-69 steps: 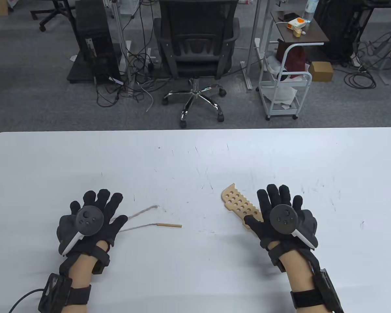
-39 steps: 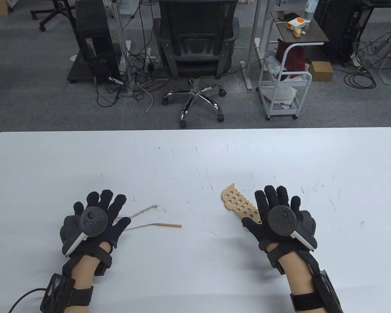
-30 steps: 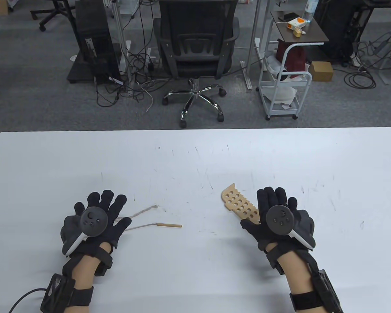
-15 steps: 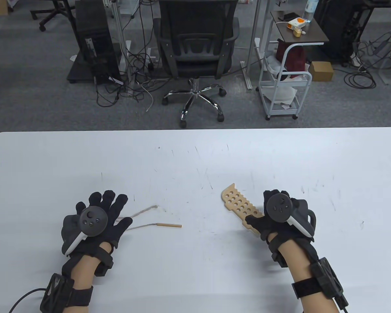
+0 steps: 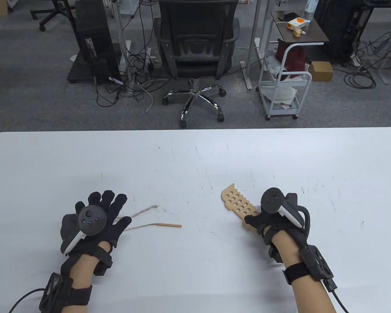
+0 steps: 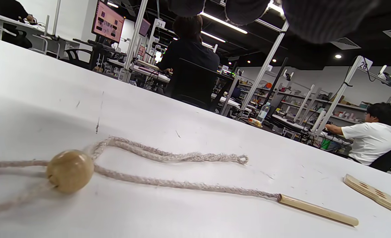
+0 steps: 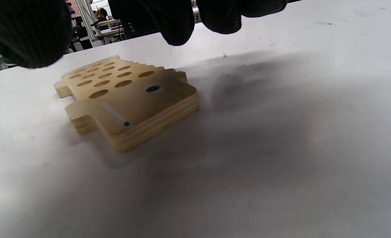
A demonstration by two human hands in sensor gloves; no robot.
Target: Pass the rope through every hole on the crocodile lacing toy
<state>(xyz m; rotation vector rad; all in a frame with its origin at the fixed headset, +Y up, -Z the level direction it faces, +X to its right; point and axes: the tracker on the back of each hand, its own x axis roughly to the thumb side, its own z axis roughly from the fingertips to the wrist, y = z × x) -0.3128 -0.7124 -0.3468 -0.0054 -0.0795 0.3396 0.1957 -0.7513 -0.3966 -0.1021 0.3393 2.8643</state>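
The wooden crocodile board (image 5: pixel 237 203) with several holes lies flat on the white table (image 5: pixel 195 153). My right hand (image 5: pixel 264 216) is tipped on its side over the board's near end, thumb on the board's left side. In the right wrist view the fingertips (image 7: pixel 179 23) hang just above the board (image 7: pixel 126 96) without touching it. The rope (image 5: pixel 140 225) runs out from under my left hand (image 5: pixel 96 212), which is spread open above it. Its wooden needle (image 5: pixel 169 225) lies free. The left wrist view shows a wooden bead (image 6: pixel 70 170) on the rope, the needle (image 6: pixel 317 210) and the board (image 6: pixel 377 195).
The rope's loop end (image 5: pixel 154 206) lies a little beyond the needle. Past the table's far edge stand an office chair (image 5: pixel 195 49) and a white cart (image 5: pixel 285 88) on the floor.
My right hand has turned from lying flat beside the board to tipped on its side, fingers curled down over the board's near end. The left hand, rope and board have stayed in place.
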